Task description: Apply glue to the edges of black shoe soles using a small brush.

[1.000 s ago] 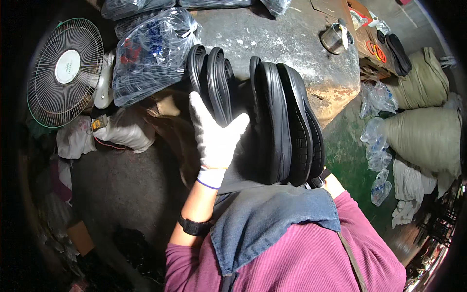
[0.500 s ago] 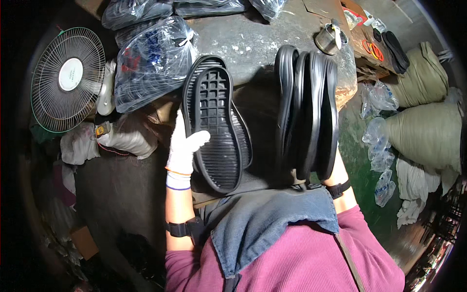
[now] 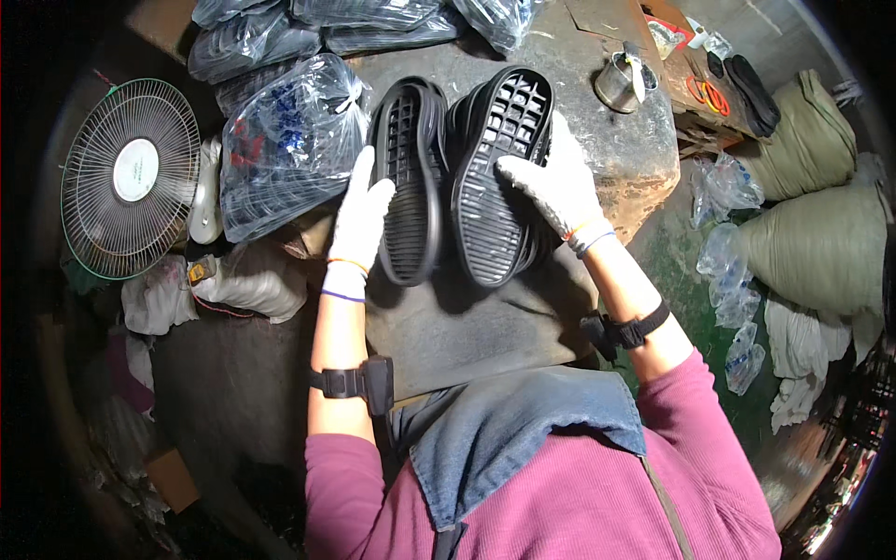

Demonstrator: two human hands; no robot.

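Note:
Two groups of black shoe soles stand on edge side by side over the near part of the table, their gridded and ribbed faces showing. My left hand (image 3: 357, 224), in a white knit glove, grips the left shoe soles (image 3: 408, 187) from their outer side. The right shoe soles (image 3: 490, 201) are in my gloved right hand (image 3: 563, 179), its thumb lying across the front face and its fingers behind, partly hidden. A narrow gap separates the two groups toward the middle. How many soles each group has, I cannot tell.
A clear plastic bag of soles (image 3: 294, 149) lies left of my left hand, with more bagged soles (image 3: 392, 33) behind. A metal mug (image 3: 618, 86) stands at the table's far right. To the left is a fan (image 3: 135, 173); green-grey sacks (image 3: 812, 247) stand at the right.
Both hands have moved away from my body, and the soles have come closer together over the table. The right group has turned, so its gridded face now shows, and my right hand has come into view.

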